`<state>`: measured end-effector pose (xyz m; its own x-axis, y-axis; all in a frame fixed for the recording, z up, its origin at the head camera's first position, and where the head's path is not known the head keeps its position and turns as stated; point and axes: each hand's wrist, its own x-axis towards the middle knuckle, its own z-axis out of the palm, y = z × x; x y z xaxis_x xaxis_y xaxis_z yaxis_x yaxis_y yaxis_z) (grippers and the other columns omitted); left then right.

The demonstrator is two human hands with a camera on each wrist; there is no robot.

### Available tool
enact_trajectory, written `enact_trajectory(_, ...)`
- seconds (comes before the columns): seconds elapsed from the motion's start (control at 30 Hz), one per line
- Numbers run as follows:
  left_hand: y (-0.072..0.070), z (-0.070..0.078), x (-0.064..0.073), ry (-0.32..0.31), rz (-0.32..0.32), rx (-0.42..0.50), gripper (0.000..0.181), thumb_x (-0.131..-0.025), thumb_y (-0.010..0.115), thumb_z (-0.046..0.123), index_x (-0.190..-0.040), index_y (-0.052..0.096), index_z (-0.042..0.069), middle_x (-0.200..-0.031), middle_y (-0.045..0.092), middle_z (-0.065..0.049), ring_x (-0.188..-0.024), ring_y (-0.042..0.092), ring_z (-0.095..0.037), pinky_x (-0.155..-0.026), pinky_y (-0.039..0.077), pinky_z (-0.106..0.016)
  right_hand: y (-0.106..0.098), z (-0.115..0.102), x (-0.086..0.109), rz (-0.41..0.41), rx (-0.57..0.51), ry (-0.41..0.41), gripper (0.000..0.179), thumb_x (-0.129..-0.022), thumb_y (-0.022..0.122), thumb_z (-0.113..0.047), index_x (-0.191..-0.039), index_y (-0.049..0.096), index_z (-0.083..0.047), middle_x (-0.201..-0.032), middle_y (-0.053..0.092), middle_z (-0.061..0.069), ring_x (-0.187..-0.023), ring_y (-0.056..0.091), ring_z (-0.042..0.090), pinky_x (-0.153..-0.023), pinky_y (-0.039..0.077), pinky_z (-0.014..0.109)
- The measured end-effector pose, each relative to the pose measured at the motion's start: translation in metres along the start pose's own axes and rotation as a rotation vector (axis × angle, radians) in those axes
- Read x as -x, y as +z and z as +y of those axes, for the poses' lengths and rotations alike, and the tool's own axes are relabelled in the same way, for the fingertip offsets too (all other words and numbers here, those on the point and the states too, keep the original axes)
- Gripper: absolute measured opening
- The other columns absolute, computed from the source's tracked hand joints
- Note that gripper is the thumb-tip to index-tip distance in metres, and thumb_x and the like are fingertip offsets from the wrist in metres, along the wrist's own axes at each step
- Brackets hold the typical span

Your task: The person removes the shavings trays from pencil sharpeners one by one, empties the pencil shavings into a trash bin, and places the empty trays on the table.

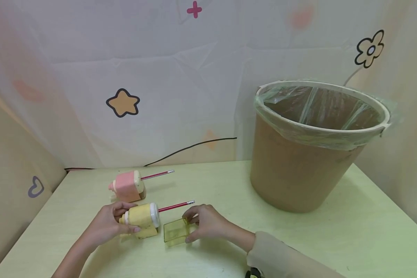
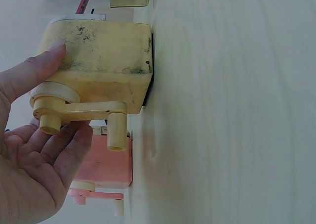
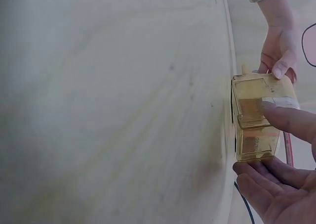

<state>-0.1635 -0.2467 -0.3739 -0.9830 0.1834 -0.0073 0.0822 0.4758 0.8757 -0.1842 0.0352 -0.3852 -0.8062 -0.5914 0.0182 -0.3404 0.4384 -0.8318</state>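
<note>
A yellow crank pencil sharpener [image 1: 140, 215] stands on the table with a red pencil [image 1: 176, 206] sticking out of its front. My left hand [image 1: 107, 224] grips its body, the thumb [image 2: 37, 68] pressed on one side near the crank [image 2: 96, 109]. Just right of it, my right hand [image 1: 208, 223] holds a see-through yellow shavings drawer [image 1: 175, 231] between thumb and fingers, apart from the sharpener in the head view. In the right wrist view the drawer [image 3: 256, 142] overlaps the sharpener's front. Behind stands a pink pencil sharpener [image 1: 126, 186], also with a pencil [image 1: 157, 175] in it.
A large brown trash bin [image 1: 299, 173] lined with a clear plastic bag [image 1: 312, 133] stands at the right of the pale table [image 1: 222, 181]. A patterned cloth [image 1: 153, 85] hangs behind the table. A small dark object [image 1: 253, 272] shows at the bottom edge.
</note>
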Motion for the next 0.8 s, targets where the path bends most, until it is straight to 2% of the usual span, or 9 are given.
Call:
enact_trajectory(0.4,0.0005,0.0015,0.0010,-0.013,-0.003,0.004,0.064,-0.063,0.082,0.010,-0.115,0.050,-0.009,-0.110,0.061,-0.020,-0.088,0.061,-0.016,-0.070,0.049,-0.026,0.0021,-0.0006,-0.0031,-0.023,0.057,0.020,0.047,-0.057,0.083,-0.003,-0.099,0.062,0.002,-0.097,0.063,0.006,-0.087,0.064,0.020,-0.074,0.048,0.019)
enact_trajectory(0.8,0.0009,0.0021,0.0016,-0.012,0.005,-0.012,0.063,-0.063,0.082,0.011,-0.113,0.050,-0.008,-0.111,0.061,-0.020,-0.088,0.060,-0.016,-0.070,0.049,-0.026,0.0011,-0.0010,-0.0039,-0.034,0.089,0.028,0.049,-0.056,0.084,-0.003,-0.100,0.062,0.003,-0.096,0.064,0.006,-0.085,0.063,0.017,-0.075,0.047,0.019)
